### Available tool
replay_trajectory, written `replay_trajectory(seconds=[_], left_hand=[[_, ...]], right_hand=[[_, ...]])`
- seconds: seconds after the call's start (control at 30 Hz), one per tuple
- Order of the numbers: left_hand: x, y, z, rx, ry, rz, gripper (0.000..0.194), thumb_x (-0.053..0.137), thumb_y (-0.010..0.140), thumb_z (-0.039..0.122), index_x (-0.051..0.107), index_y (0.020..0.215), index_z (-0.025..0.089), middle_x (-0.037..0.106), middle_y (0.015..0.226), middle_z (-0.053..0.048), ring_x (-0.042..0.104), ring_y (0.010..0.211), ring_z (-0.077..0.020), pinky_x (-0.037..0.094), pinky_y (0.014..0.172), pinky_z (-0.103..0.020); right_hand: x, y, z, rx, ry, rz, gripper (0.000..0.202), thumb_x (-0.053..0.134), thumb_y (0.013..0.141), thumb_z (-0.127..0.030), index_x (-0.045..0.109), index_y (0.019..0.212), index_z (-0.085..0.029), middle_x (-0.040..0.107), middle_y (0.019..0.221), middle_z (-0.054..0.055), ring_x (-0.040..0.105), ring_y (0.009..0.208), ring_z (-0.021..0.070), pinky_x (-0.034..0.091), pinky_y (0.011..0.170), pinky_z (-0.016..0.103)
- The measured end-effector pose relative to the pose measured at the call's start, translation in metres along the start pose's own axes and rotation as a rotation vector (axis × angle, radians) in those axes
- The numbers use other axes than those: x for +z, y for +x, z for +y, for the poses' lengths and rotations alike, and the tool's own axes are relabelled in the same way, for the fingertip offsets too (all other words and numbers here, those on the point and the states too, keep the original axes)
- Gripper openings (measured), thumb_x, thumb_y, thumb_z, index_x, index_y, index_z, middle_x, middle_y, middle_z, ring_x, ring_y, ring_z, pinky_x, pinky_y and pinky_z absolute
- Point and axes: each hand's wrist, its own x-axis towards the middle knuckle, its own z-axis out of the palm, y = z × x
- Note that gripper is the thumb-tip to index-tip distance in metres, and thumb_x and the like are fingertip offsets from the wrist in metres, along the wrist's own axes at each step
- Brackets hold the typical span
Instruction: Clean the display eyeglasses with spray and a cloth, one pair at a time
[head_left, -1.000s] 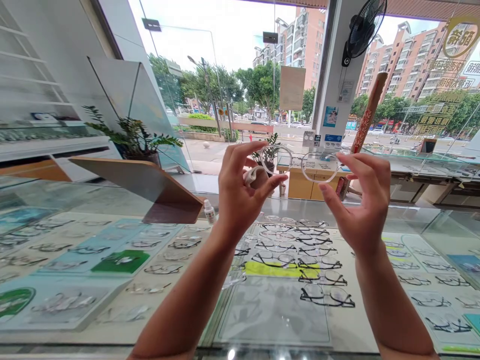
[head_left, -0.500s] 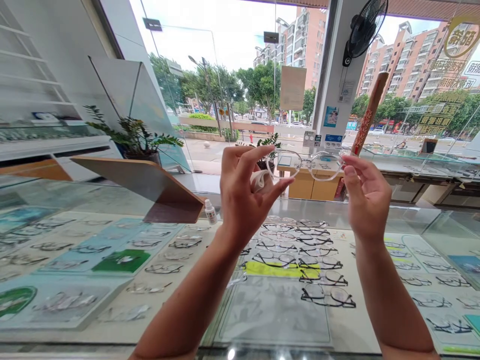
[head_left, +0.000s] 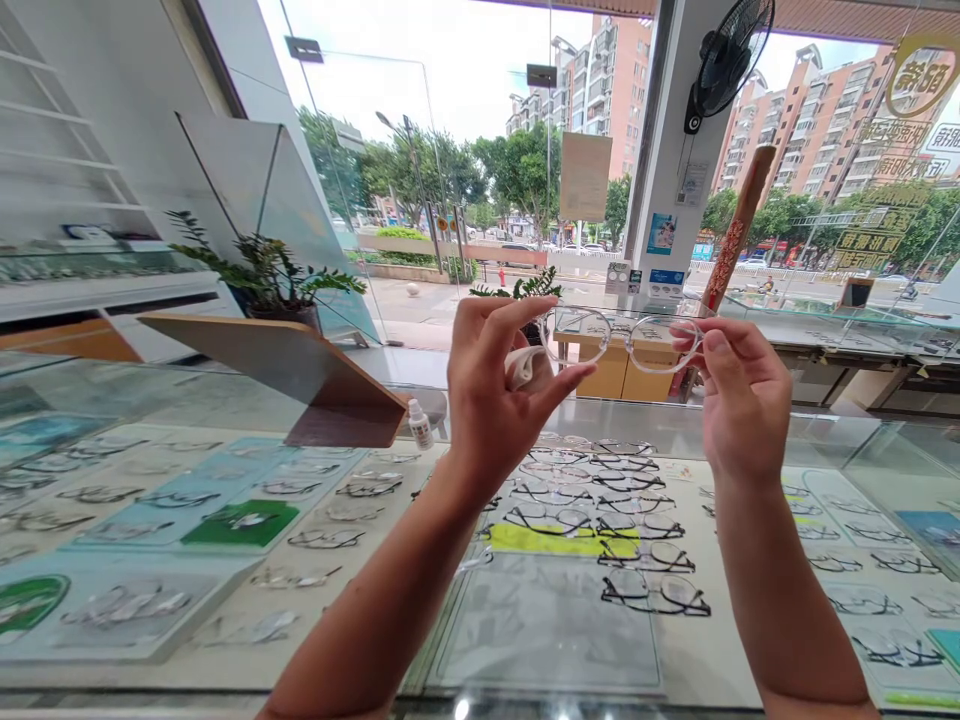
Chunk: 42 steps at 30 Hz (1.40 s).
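A pair of clear-framed eyeglasses (head_left: 620, 330) is held up in front of me, lenses facing the window. My left hand (head_left: 487, 380) is closed on one side of them, thumb below and index finger above the left lens. A bunched pale cloth (head_left: 527, 367) is tucked in that same palm. At the opposite end, my right hand (head_left: 746, 400) pinches the frame's right edge, and fingertips show through the right lens. The temples are hard to make out.
Beneath my arms is a glass display counter (head_left: 547, 620) with rows of eyeglasses (head_left: 656, 595) inside. A small white bottle (head_left: 420, 425) stands on it beside a tilted wooden-edged board (head_left: 277, 365). Beyond are a potted plant (head_left: 274, 280), another counter and a wall fan (head_left: 731, 60).
The eyeglasses and both hands have shifted slightly right and a little down. Fingertips of my right hand now show behind the right lens.
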Motion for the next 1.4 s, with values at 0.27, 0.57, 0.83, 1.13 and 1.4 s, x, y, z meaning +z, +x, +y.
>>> replay_trajectory(seconds=[0.27, 0.57, 0.83, 1.13, 1.4], left_hand=[[0.001, -0.001, 0.001, -0.036, -0.036, -0.029, 0.056, 0.086, 0.082, 0.051, 0.064, 0.129, 0.029, 0.061, 0.116, -0.006, 0.060, 0.091, -0.0190, 0.059, 0.080, -0.037], [0.005, -0.004, -0.006, -0.040, -0.061, -0.005, 0.058, 0.089, 0.079, 0.051, 0.064, 0.125, 0.026, 0.065, 0.117, -0.006, 0.062, 0.088, -0.0167, 0.058, 0.079, -0.033], [0.003, -0.003, -0.002, -0.090, -0.122, -0.033, 0.055, 0.092, 0.075, 0.047, 0.066, 0.118, 0.023, 0.072, 0.111, -0.004, 0.061, 0.079, -0.0137, 0.054, 0.071, -0.029], [0.001, -0.004, 0.004, -0.195, -0.318, -0.046, 0.051, 0.095, 0.073, 0.039, 0.071, 0.116, 0.026, 0.074, 0.108, -0.002, 0.049, 0.054, -0.0041, 0.038, 0.047, -0.022], [0.004, -0.003, 0.006, -0.154, -0.480, -0.007, 0.059, 0.095, 0.074, 0.032, 0.069, 0.128, 0.028, 0.076, 0.106, -0.003, 0.039, 0.044, 0.0005, 0.030, 0.037, -0.018]], right_hand=[[-0.001, 0.001, 0.005, -0.026, 0.054, -0.016, 0.020, 0.061, 0.099, -0.045, 0.063, 0.111, -0.029, 0.075, 0.109, 0.007, 0.076, 0.103, 0.0243, 0.062, 0.089, 0.044], [0.004, 0.000, -0.002, 0.029, 0.237, 0.063, 0.013, 0.073, 0.093, -0.036, 0.067, 0.099, -0.026, 0.075, 0.095, 0.002, 0.074, 0.094, 0.0185, 0.057, 0.075, 0.032], [0.002, 0.002, 0.001, 0.038, 0.211, 0.040, 0.015, 0.070, 0.095, -0.040, 0.066, 0.100, -0.027, 0.074, 0.096, 0.002, 0.068, 0.080, 0.0153, 0.054, 0.072, 0.032], [0.002, 0.003, 0.002, 0.075, 0.264, 0.063, 0.013, 0.073, 0.092, -0.038, 0.068, 0.098, -0.027, 0.074, 0.094, 0.001, 0.068, 0.081, 0.0153, 0.055, 0.075, 0.032], [0.004, 0.002, 0.002, 0.088, 0.327, 0.035, 0.008, 0.072, 0.094, -0.034, 0.070, 0.098, -0.027, 0.075, 0.092, 0.000, 0.073, 0.091, 0.0160, 0.057, 0.082, 0.033]])
